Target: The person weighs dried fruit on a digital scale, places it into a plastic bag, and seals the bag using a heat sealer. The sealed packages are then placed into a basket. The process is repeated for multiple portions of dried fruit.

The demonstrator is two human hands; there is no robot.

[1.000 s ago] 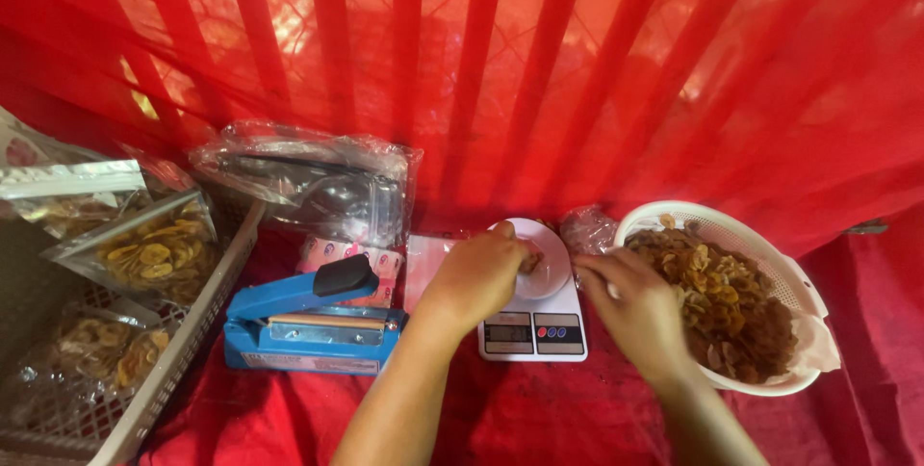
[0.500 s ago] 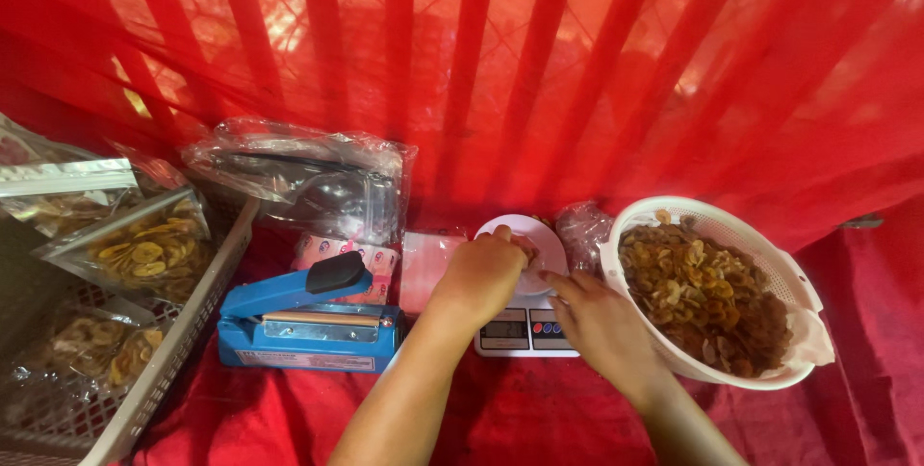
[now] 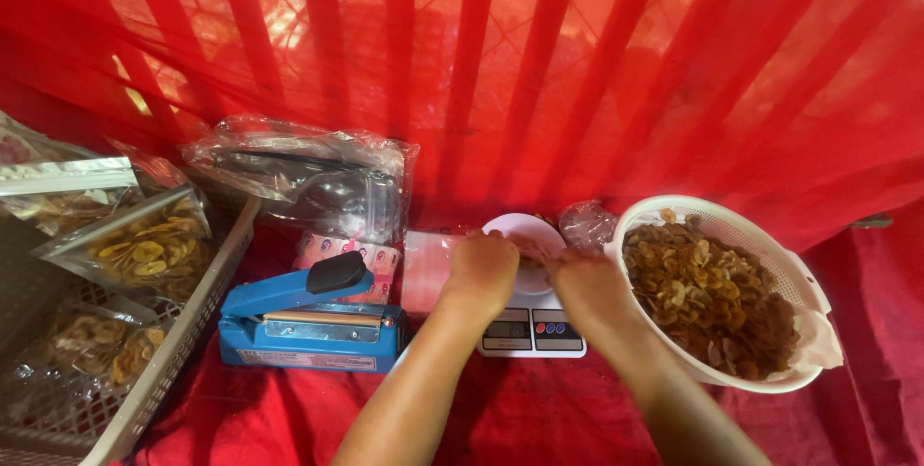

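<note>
A small white digital scale [image 3: 531, 333] with a round white plate [image 3: 527, 233] sits on the red cloth. My left hand [image 3: 483, 271] rests curled over the plate's left side, gripping the edge of a clear plastic pouch [image 3: 423, 269] that lies beside it. My right hand [image 3: 585, 285] is blurred, just right of the plate, with its fingers pointing toward the left hand; what it holds is not visible. A white mesh basket [image 3: 807, 283] full of brown fried chips [image 3: 707, 297] stands right of the scale.
A blue heat sealer [image 3: 306, 320] lies left of the scale, with a pink pack [image 3: 339, 250] and a stack of clear bags [image 3: 306, 175] behind it. A grey crate [image 3: 183, 331] at far left holds sealed chip bags [image 3: 144, 246]. Red striped fabric hangs behind.
My right hand has moved left from the basket's rim to the scale plate, meeting my left hand. The left hand has stayed on the plate.
</note>
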